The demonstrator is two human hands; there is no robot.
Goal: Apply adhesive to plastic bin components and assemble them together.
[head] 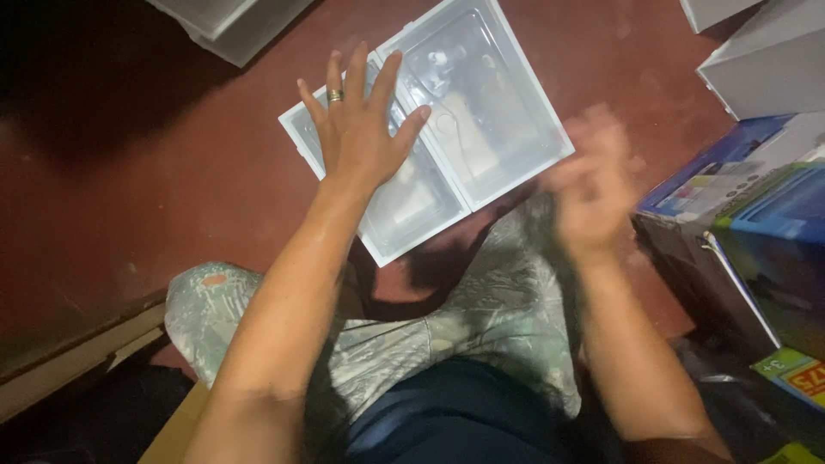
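My left hand (359,129), with a ring on one finger, is spread flat with fingers apart over the left half of an open clear plastic case (481,103) lying on the dark red floor. The case has two hinged halves with moulded insets. My right hand (591,185) is blurred with motion, hovering off the case's right edge above my knee. I cannot tell whether its fingers hold anything.
My legs in patterned shorts (481,318) are folded below the case. Blue printed cardboard boxes (756,215) stack at the right, white boxes (769,56) at the upper right, a clear bin (228,21) at the top left, and a cardboard edge (77,365) at the lower left.
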